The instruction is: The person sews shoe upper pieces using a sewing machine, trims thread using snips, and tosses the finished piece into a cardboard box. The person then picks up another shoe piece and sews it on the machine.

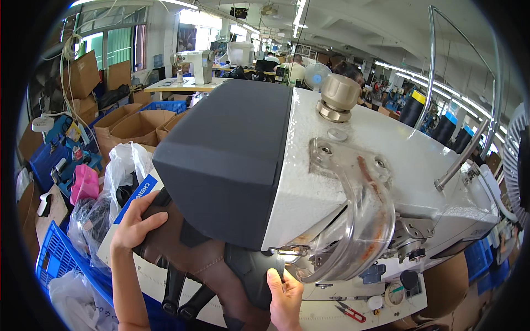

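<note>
A large white sewing machine with a dark grey head cover fills the middle. Under it lies a dark brown, sheer fabric piece with black panels, a line of light stitching and black plastic straps or buckles. At its upper left edge, my left hand grips the fabric, thumb on top and other fingers partly hidden. My right hand pinches the edge of a smooth black panel beside the lit needle area. The needle itself is hidden behind the head and a clear plastic guard.
On the white table at right lie red-handled thread snips and a tape roll. A blue basket and plastic bags stand at left, cardboard boxes behind. Thread cones and a fan are at right.
</note>
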Available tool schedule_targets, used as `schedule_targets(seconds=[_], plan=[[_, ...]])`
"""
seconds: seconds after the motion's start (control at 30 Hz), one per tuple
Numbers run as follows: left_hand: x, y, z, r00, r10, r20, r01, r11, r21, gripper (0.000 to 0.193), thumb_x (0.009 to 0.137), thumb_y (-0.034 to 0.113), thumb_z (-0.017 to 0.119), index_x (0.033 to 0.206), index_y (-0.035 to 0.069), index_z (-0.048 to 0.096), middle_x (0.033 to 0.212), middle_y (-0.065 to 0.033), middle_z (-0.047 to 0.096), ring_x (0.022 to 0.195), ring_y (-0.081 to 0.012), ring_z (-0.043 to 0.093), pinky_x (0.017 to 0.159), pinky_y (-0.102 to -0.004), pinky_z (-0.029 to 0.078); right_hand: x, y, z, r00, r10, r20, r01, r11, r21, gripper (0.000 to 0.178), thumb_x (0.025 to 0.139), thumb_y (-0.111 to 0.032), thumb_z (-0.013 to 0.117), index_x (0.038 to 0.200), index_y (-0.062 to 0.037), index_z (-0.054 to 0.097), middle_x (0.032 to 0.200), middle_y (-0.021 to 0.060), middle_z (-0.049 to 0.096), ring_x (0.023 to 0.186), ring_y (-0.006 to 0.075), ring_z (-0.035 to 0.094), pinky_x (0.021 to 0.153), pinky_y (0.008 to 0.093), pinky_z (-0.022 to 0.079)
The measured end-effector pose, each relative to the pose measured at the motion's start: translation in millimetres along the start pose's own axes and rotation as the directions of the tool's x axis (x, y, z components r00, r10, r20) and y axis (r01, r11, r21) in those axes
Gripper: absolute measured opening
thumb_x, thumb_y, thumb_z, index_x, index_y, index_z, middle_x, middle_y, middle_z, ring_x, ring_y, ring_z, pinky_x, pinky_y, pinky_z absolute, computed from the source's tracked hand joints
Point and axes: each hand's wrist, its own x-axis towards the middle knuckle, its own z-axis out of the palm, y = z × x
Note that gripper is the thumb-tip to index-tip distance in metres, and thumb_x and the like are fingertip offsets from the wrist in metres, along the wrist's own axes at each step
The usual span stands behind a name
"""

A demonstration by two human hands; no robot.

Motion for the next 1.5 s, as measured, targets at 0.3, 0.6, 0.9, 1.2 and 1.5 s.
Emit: schedule_targets(seconds=[0.3,0.6,0.9,1.2,1.5], plan=[[22,-2,2,1.000,-0.007,-0.003,0.007,0.999,0.051,0.040,0.084,0.012,0.060,0.119,-0.006,0.054,0.101,-0.0062,0.064,0.089,-0.0090,0.058,0.081,-0.0234,0.046,2,-4,-4,1.000,-0.012,0.007,0.012,1.000,-0.019,0.020,0.095,-0.014,0.054,0.079,-0.0019,0.056,0.069,-0.0079,0.040,0.063,0.0026,0.032,0.053,0.0218,0.025],[50,-6,-5,0.998,-0.050,0.049,0.042,0.989,0.144,0.033,0.082,0.009,0.062,0.111,-0.008,0.059,0.098,-0.0055,0.065,0.088,-0.0099,0.057,0.082,-0.0230,0.045,0,2,-1,1.000,-0.023,-0.002,0.023,0.999,-0.047,0.023,0.096,-0.013,0.051,0.098,0.0074,0.060,0.083,-0.0025,0.055,0.077,0.0055,0.046,0.066,0.0208,0.038],[102,-72,-27,0.997,-0.006,0.078,-0.007,0.986,0.165,0.039,0.086,0.011,0.059,0.121,-0.005,0.055,0.119,-0.0122,0.058,0.110,-0.0201,0.051,0.096,-0.0309,0.040,2,0,7,0.988,-0.150,-0.044,0.145,0.983,-0.112,0.021,0.096,-0.013,0.051,0.094,0.0061,0.059,0.065,-0.0061,0.039,0.060,0.0037,0.032,0.050,0.0223,0.026],[121,-81,-27,0.997,0.060,0.038,-0.070,0.924,0.376,0.040,0.086,0.014,0.059,0.121,-0.004,0.055,0.120,-0.0137,0.057,0.111,-0.0204,0.051,0.096,-0.0331,0.041,0,-2,1,0.997,-0.068,0.033,0.073,0.985,-0.157,0.023,0.096,-0.014,0.051,0.080,0.0018,0.052,0.069,-0.0046,0.043,0.065,0.0050,0.036,0.056,0.0226,0.030],[129,-72,-24,0.983,0.043,0.177,-0.073,0.983,0.171,0.040,0.086,0.016,0.056,0.121,-0.004,0.055,0.124,-0.0142,0.056,0.112,-0.0202,0.051,0.097,-0.0314,0.039,0,-10,-1,0.999,-0.054,0.005,0.054,0.994,-0.092,0.023,0.097,-0.014,0.048,0.082,-0.0005,0.058,0.069,-0.0057,0.047,0.061,0.0024,0.038,0.052,0.0200,0.029]])
